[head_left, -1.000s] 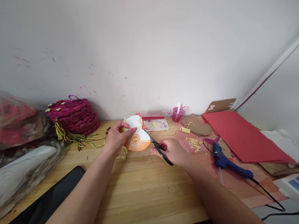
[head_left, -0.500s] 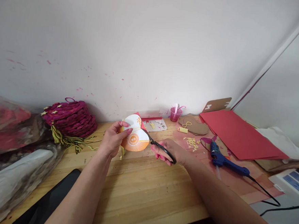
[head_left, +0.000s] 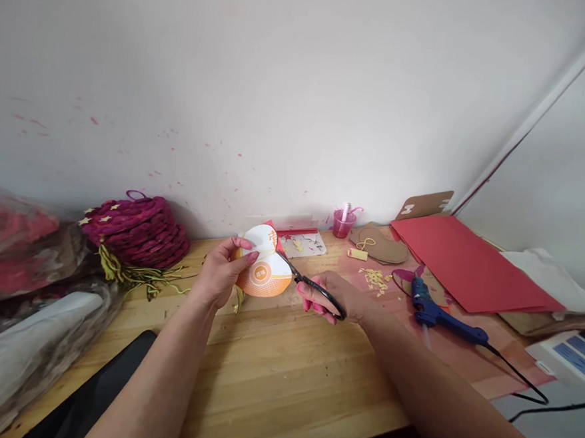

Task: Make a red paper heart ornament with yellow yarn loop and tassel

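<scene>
Scissors: barely moved since earlier, blades at paper cutout edge.
Left hand: fingers pinched cutout.
Right hand: fingers gripped scissors.

legible text: none | orange-and-white card: white round mark and red print are seen, too small to be read | white box, far right of the card: blue labels are blurred

Orange-white gourd-shaped card held upright; black scissors at right edge.
</scene>
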`<state>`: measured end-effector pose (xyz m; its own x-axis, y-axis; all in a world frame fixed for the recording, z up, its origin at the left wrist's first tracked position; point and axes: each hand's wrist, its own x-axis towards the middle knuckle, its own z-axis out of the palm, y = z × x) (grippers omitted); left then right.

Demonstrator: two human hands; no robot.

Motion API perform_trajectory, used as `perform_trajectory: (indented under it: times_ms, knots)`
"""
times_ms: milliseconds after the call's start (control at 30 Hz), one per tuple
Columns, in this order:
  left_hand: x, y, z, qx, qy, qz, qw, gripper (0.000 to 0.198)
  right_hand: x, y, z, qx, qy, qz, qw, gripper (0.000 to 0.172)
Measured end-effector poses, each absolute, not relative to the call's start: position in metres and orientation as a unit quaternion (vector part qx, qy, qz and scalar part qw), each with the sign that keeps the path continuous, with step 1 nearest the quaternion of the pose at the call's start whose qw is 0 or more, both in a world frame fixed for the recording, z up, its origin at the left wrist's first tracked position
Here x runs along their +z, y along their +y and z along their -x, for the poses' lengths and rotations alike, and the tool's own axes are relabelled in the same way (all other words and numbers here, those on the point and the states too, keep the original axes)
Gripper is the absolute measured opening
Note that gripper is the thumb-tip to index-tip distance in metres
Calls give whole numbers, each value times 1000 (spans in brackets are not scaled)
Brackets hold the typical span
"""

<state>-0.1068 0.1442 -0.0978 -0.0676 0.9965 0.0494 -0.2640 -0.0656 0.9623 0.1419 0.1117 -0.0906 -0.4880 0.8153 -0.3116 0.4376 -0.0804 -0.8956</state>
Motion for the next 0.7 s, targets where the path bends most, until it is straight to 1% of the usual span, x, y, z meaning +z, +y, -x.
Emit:
perform_trajectory:
  times_ms: [333, 700]
  knots:
    - [-94, 143, 107, 588, 430, -422, 539, 56, -91, 111, -142, 557, -657, 479, 170, 59]
    - [-93, 142, 105, 594, 424, -427, 533, 53, -86, 107, -139, 561, -637, 497, 182, 52]
